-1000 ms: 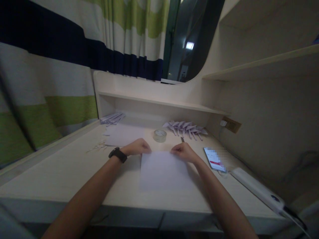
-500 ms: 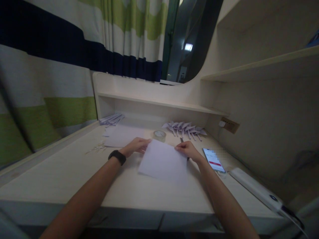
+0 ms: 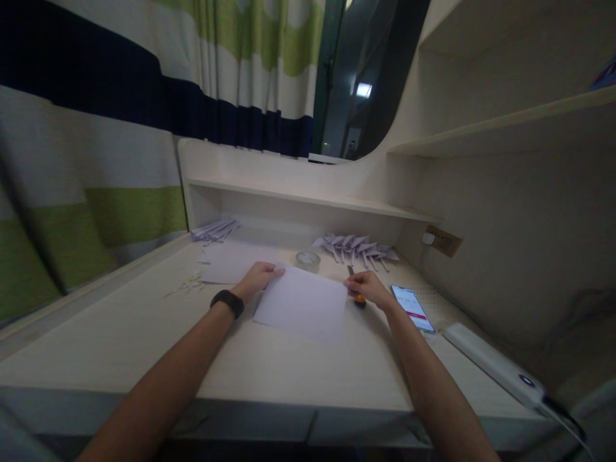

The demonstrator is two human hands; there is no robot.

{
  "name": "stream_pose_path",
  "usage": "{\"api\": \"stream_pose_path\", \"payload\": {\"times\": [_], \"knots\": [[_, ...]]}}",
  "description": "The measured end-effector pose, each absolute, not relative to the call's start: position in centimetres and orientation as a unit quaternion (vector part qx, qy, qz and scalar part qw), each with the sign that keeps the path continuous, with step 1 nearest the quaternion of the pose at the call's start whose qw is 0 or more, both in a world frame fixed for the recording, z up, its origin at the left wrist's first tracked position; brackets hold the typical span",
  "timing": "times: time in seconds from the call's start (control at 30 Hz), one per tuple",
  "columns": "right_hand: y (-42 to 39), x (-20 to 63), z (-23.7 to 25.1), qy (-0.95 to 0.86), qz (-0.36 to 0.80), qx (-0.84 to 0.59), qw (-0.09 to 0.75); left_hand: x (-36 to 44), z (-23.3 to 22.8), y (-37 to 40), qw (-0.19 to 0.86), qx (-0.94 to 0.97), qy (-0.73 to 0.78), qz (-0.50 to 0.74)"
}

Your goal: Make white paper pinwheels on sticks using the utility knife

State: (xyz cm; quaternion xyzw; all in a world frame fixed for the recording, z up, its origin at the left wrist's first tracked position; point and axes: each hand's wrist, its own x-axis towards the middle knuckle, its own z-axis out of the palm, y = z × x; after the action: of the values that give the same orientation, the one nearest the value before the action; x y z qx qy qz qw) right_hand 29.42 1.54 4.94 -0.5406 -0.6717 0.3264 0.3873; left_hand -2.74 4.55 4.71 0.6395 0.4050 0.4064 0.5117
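Observation:
A white sheet of paper (image 3: 302, 305) is spread between my hands, tilted just above the desk. My left hand (image 3: 260, 279), with a dark watch on its wrist, pinches the sheet's upper left corner between thumb and fingers. At the upper right corner, my right hand (image 3: 366, 286) grips the sheet with its fingertips. Partly under that hand lies a utility knife (image 3: 359, 301) with an orange and black handle. Just beyond the sheet sits a roll of clear tape (image 3: 307, 260).
Several folded paper pinwheels (image 3: 353, 247) lie at the back right. Rolled paper sticks (image 3: 215, 231), more paper sheets (image 3: 235, 260) and small scraps (image 3: 187, 284) are on the left. A phone (image 3: 412, 308) and a white power strip (image 3: 493, 364) lie to the right.
The sheet has shifted left and turned to lie squarer between my hands. My left hand has moved slightly left and now pinches the corner. More of the knife's orange handle shows.

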Motion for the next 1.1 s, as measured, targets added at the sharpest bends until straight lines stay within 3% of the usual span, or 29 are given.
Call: {"api": "stream_pose_path", "payload": {"times": [0.4, 0.67, 1.1], "knots": [[0.4, 29.4, 5.9, -0.695, 0.405, -0.505, 0.312, -3.3, 5.5, 3.9, 0.463, 0.646, 0.422, 0.436], [0.5, 29.6, 5.7, -0.641, 0.414, -0.486, 0.427, -4.1, 5.7, 3.9, 0.488, 0.622, 0.421, 0.444], [-1.0, 27.0, 6.6, -0.604, 0.552, -0.361, 0.448, -3.6, 5.0, 5.2, 0.497, 0.653, 0.414, 0.394]]}}
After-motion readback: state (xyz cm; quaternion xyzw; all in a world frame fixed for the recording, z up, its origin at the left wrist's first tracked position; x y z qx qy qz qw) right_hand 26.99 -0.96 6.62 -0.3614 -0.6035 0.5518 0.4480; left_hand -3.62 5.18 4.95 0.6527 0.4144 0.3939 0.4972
